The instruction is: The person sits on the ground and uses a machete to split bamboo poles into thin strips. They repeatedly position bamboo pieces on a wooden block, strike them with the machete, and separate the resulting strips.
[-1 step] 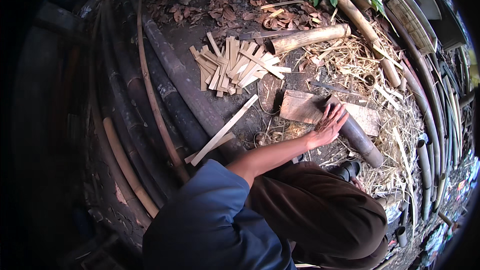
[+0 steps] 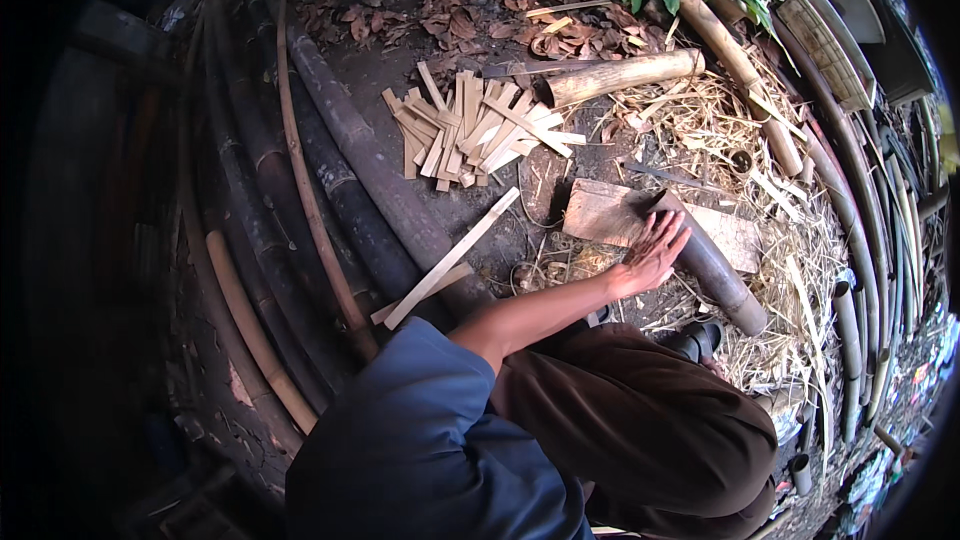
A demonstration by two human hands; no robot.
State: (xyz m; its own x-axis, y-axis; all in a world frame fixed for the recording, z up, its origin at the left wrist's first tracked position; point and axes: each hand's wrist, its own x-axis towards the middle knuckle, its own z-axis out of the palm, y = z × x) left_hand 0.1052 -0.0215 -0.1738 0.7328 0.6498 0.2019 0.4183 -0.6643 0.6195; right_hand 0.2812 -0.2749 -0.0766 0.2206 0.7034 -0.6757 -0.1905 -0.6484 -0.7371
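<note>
My left hand (image 2: 646, 262) lies with its fingers stretched out against the side of a short dark bamboo section (image 2: 722, 278). The bamboo slants from the far left toward the near right, its far end resting on a flat wooden board (image 2: 604, 212). No tool shows in this hand. My right hand is not visible; a small patch of skin beside the dark sandal (image 2: 697, 342) is too small to make out. Just beyond the board lies a long thin dark blade-like strip (image 2: 668, 178).
A pile of pale bamboo slats (image 2: 470, 130) lies beyond my left arm, with a longer slat (image 2: 455, 255) nearer. Long dark bamboo poles (image 2: 370, 155) run along the left. Straw-like shavings (image 2: 790, 240), a cut bamboo length (image 2: 625, 77) and a plastic crate (image 2: 825, 45) are on the right.
My left hand has shifted very slightly left and toward me on the bamboo section. The view has moved a little; the bamboo and board appear to stay in place.
</note>
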